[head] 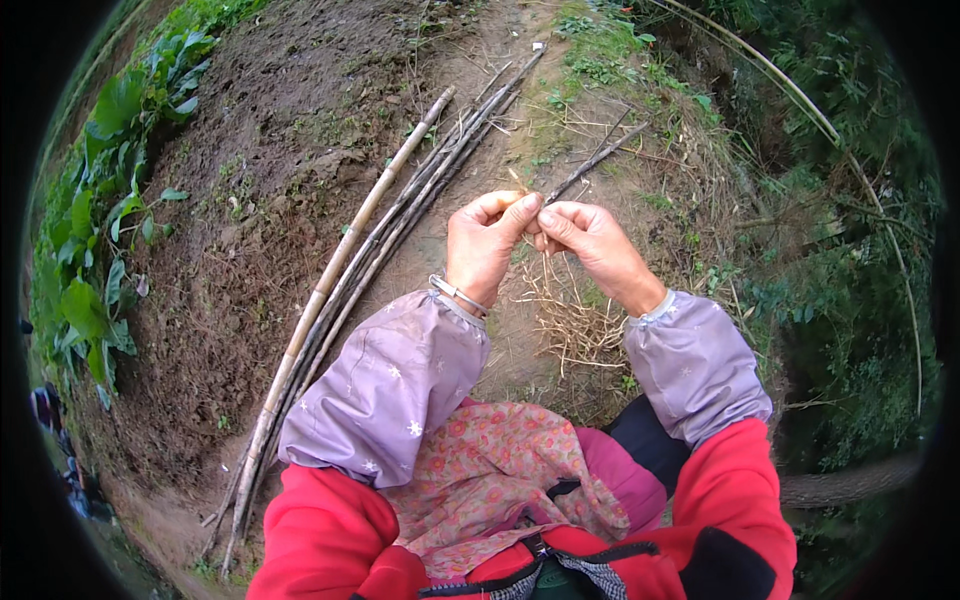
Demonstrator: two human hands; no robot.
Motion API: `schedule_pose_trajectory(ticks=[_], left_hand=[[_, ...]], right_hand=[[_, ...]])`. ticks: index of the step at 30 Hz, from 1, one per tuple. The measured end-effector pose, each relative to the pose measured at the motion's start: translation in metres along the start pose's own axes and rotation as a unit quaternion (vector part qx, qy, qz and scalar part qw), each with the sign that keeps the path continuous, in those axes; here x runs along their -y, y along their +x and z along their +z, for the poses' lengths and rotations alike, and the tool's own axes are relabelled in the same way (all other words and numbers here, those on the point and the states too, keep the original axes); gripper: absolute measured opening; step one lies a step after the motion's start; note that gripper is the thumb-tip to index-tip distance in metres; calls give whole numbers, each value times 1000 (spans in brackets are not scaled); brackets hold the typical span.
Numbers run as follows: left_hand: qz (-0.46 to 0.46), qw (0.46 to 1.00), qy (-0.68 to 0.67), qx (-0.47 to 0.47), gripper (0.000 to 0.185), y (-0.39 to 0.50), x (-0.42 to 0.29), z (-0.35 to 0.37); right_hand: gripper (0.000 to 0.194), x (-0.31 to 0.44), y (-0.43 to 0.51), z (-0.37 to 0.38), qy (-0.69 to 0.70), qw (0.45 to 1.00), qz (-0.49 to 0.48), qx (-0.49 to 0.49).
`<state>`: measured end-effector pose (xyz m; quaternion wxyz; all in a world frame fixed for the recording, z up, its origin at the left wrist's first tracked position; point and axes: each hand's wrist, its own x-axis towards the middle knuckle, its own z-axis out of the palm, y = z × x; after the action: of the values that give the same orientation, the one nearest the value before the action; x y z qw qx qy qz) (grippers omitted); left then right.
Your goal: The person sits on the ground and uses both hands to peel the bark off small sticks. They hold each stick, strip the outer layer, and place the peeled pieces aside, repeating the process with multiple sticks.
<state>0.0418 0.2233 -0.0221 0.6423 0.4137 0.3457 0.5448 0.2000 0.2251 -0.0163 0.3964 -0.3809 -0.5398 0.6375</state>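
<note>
My left hand (484,240) and my right hand (596,244) meet in front of me, thumbs and fingertips pinched together. Between them they grip thin dry plant stems (550,262), whose ends hang below the fingers. The tops of the stems are largely hidden by my fingers. Beneath the hands lies a tangled bunch of dry, straw-coloured stems (581,322) on the ground; whether it joins the held stems I cannot tell. A dark stick (600,157) lies just beyond my right hand, its near end hidden behind the fingers.
To the left, a bundle of long dark poles (427,191) lies along the dirt path beside a pale bamboo pole (367,206). Tilled soil (225,225) and broad-leaved plants (90,300) are further left. A bent cane (832,131), dense greenery and a tree trunk (847,484) stand right.
</note>
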Motion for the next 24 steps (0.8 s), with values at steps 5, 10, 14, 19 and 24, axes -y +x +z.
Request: schedule_pose_trajectory(ticks=[5,10,14,19,24], left_hand=[[66,993,98,-20,11,3,-1,-1],[179,954,238,-44,11,-2,-4,-9],[211,948,238,-26,11,-1,-3,-16],[15,999,-22,-30,18,5,-5,-25],[-63,995,-82,-3,26,8,-6,-23]], right_hand=[[20,7,-8,12,-39,998,-19,-52],[17,7,-10,22,-30,997,-25,-66],[15,-1,-7,26,-53,991,-62,-105],[13,1,-11,27,-97,977,-91,-169],[12,6,-14,24,-197,955,-125,-184]])
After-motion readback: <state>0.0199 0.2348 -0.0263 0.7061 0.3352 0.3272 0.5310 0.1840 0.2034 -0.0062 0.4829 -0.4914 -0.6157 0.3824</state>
